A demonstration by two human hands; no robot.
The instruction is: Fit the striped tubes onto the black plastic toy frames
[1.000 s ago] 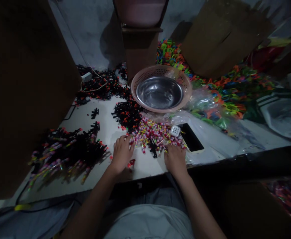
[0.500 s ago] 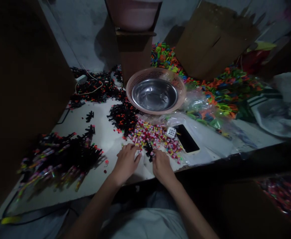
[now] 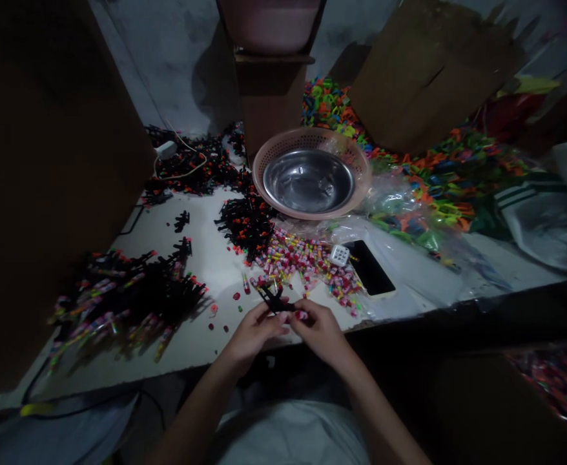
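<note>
My left hand (image 3: 257,329) is closed around a black plastic piece (image 3: 274,301) with thin prongs, which points up and to the left above the table's front edge. Meeting it at the piece's other end, my right hand (image 3: 321,328) pinches a small pink-and-white tube (image 3: 301,315). Whether the tube is joined to the black piece is hidden by the fingers. Just beyond my hands lies a heap of small pink, red and yellow tubes (image 3: 297,255). Behind that heap, black pieces with orange tips (image 3: 247,226) are piled up.
Finished-looking black pieces with colourful tubes (image 3: 133,290) lie heaped at left. A steel bowl (image 3: 307,184) sits inside a pink basket (image 3: 264,155). A phone (image 3: 373,268) and a white dotted cube (image 3: 340,255) lie at right. Cardboard boxes (image 3: 429,77) and bright plastic pieces (image 3: 329,103) stand behind.
My hands have come together, and the black piece is now lifted off the table into my left hand. The view has shifted slightly, and loose bits now show where my left hand was.
</note>
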